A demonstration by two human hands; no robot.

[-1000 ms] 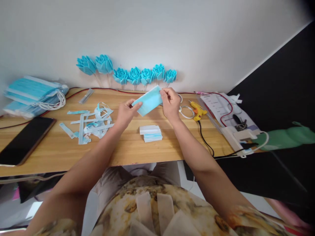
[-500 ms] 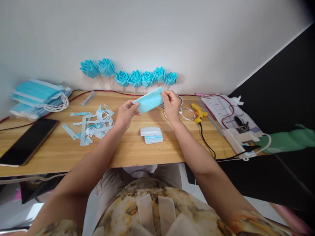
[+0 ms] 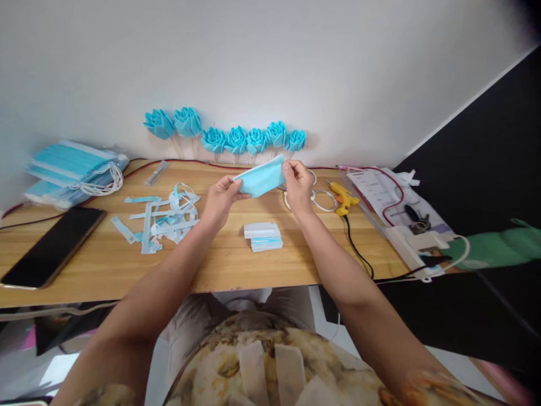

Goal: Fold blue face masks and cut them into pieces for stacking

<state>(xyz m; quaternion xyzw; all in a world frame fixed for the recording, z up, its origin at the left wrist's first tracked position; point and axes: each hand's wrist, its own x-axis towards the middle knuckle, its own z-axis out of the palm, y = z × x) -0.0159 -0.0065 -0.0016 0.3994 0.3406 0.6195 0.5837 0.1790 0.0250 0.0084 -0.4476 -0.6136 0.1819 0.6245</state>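
Observation:
Both hands hold one light blue mask piece (image 3: 262,176) above the wooden table (image 3: 211,259). My left hand (image 3: 220,197) pinches its lower left corner. My right hand (image 3: 298,183) pinches its upper right end. The piece slants up to the right. Below it on the table lies a small stack of folded blue and white pieces (image 3: 262,235).
Several blue fabric roses (image 3: 236,138) lean against the wall. Cut mask strips (image 3: 163,217) lie left of centre, a stack of face masks (image 3: 71,172) and a dark phone (image 3: 53,245) farther left. A yellow glue gun (image 3: 343,196), white ear loops (image 3: 319,198) and a power strip (image 3: 416,242) sit right.
The two hands and the mask piece have stayed together with little movement; the piece looks slightly narrower than a second ago. The camera view has shifted a little.

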